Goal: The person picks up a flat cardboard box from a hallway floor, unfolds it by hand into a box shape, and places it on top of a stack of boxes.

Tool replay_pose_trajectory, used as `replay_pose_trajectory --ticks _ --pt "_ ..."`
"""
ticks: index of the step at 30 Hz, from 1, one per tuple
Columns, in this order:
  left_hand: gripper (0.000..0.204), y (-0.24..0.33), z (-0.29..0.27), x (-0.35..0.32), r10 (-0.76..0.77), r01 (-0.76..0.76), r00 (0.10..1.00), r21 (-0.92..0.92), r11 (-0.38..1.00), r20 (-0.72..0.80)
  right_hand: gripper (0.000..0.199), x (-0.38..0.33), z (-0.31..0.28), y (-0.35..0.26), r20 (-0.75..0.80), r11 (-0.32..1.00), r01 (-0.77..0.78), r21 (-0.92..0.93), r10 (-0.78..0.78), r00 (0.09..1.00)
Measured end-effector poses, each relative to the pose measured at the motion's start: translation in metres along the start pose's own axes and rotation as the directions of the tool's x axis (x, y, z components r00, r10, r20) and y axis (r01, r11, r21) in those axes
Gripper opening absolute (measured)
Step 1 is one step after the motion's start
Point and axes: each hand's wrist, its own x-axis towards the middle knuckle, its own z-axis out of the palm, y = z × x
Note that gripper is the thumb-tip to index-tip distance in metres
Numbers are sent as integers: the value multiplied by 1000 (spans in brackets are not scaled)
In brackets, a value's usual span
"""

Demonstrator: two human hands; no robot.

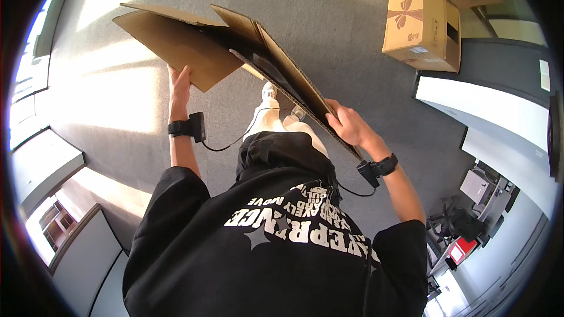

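A brown cardboard box [182, 44], partly folded with its flaps sticking out, is held up in front of me above the floor. My left hand [180, 82] pinches the lower edge of its left panel, thumb on the near face. On the other side, my right hand [348, 122] is closed round the edges of the right-hand panels, which lie close together. Dark shadow fills the gap between the panels. The fingers behind the cardboard are hidden on both sides. Each wrist wears a black strap with a small device and a cable.
Several printed cardboard boxes [418, 20] are stacked at the far right beside a dark panel and a white wall [487, 108]. An office chair [461, 223] and desk stand at the lower right. Grey partitions [82, 258] rise at the lower left. Grey carpet [346, 29] lies beneath.
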Motion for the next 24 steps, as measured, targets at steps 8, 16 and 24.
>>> replay_pose_trajectory --ticks 8,16,24 --pt "61 19 -29 -26 54 -60 997 142 988 50 18 2 0 26 -382 955 -3 -298 -116 917" --pt "58 32 -27 -33 113 -147 975 174 974 193 16 -31 -34 40 -639 934 -166 -316 -80 765" --pt "56 72 16 -35 130 -240 901 226 944 413 15 -82 -54 68 -850 949 -234 -214 -62 524"
